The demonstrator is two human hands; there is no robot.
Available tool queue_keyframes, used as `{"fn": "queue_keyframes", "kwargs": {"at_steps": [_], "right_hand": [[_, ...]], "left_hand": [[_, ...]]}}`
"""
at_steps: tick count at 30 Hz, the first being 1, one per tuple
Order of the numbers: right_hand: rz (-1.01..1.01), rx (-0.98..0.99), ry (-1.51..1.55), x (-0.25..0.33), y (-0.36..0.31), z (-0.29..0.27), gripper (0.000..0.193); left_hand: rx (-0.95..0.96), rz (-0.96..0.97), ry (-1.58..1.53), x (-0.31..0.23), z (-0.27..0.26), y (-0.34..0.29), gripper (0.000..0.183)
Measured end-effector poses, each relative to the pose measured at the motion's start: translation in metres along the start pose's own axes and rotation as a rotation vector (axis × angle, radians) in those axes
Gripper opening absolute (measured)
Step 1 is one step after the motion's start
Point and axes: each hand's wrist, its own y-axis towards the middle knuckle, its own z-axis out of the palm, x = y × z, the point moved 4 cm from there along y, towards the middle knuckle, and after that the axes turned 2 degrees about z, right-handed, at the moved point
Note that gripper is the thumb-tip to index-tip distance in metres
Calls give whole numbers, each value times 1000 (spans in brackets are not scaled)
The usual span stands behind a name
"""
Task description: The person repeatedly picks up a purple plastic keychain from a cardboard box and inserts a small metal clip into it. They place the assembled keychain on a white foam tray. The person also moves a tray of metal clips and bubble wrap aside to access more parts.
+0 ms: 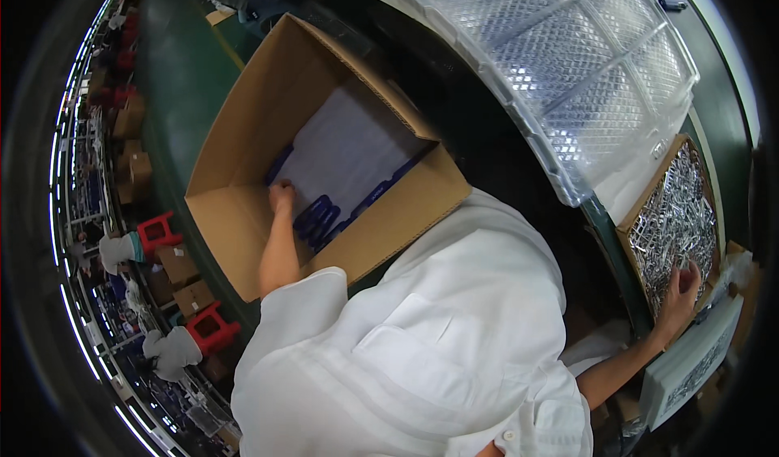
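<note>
Inside a large open cardboard box [243, 116], my left hand [281, 196] is closed, its fingers curled beside some dark blue pieces [318, 217]. What it grips, if anything, is hidden. A pale grey sheet [345, 144] covers much of the box's contents, with blue edges showing around it. Far to the right, my right hand [683, 288] reaches over a shallow cardboard tray of small shiny metal parts [672, 213]. Its fingers are pinched together at the near end of the pile, and whatever is between them is too small to name.
Clear plastic trays with a diamond pattern [568, 59] lie beyond the metal parts. A white foam-like block [690, 368] stands near my right forearm. At far left, people sit at a long workbench, with red stools [213, 329] and cardboard boxes [177, 264] behind them.
</note>
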Motion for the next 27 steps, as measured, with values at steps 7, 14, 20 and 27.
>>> {"fn": "queue_keyframes", "kwargs": {"at_steps": [7,14,20,27], "right_hand": [[74,111,-44,-21,-5,-12,34],[129,222,59,6,3,-7,37],[87,288,-141,0,22,0,32],[0,194,-151,2,31,-8,31]], "left_hand": [[-151,-611,-896,39,21,67,25],[-216,-1045,-1363,69,69,110,21],[-81,-662,-1312,92,68,127,15],[-330,-834,-1367,36,34,83,21]]}}
